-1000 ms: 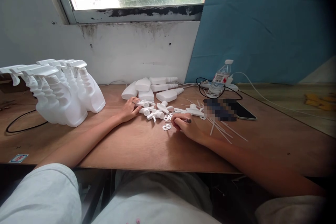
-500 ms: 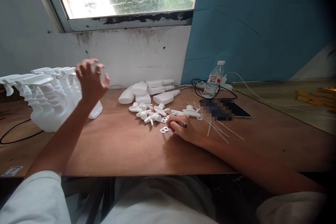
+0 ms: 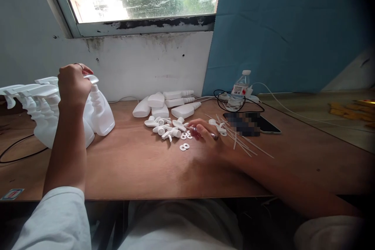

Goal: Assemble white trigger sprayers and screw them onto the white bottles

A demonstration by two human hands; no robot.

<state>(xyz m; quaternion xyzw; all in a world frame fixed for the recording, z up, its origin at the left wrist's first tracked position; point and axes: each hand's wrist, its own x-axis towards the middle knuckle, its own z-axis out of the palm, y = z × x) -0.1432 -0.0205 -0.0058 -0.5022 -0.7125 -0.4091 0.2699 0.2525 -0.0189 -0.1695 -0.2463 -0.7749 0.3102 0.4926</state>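
My left hand (image 3: 72, 84) is raised at the left and closed over the trigger head of a white spray bottle (image 3: 101, 115), the nearest in a row of several assembled bottles (image 3: 43, 113). On the table, my right hand (image 3: 209, 136) lies with its fingers curled round a slim pen-like tool (image 3: 215, 137). Its fingertips are beside a heap of loose white trigger heads (image 3: 166, 127). Small white washers (image 3: 184, 147) are just in front of that hand.
Several capless white bottles (image 3: 159, 103) lie behind the trigger heads. Thin white tubes (image 3: 244, 144), a phone (image 3: 268, 124), a water bottle (image 3: 238, 93) and black and white cables (image 3: 222, 97) are at the right. A black cable (image 3: 17, 148) runs at the far left, under the window wall.
My left hand left the trigger heads, rose and swung left, and now grips the spray bottle's head. My right hand slid slightly right and forward with the tool.
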